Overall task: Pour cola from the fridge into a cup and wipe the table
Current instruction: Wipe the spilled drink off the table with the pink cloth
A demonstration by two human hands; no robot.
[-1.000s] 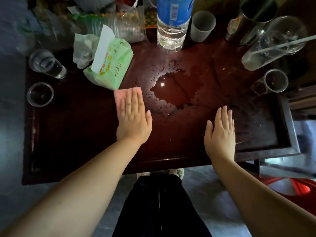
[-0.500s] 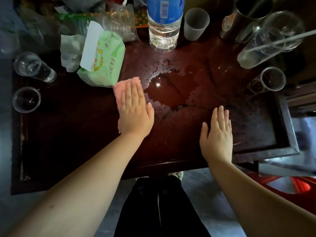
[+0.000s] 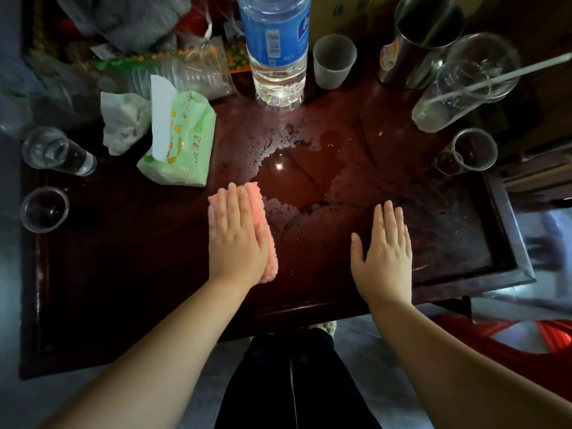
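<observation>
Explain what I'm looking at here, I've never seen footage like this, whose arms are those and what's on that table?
There is no machine here: a person wears a camera on the head, so you look down along their own arms. The left hand presses flat on a pink cloth at the edge of a brown puddle on the dark wooden table. The right hand lies flat on the table, holding nothing. Neither hand has a grip on anything. Beyond the puddle stand a water bottle and a frosted plastic cup; a green tissue pack lies to the left.
</observation>
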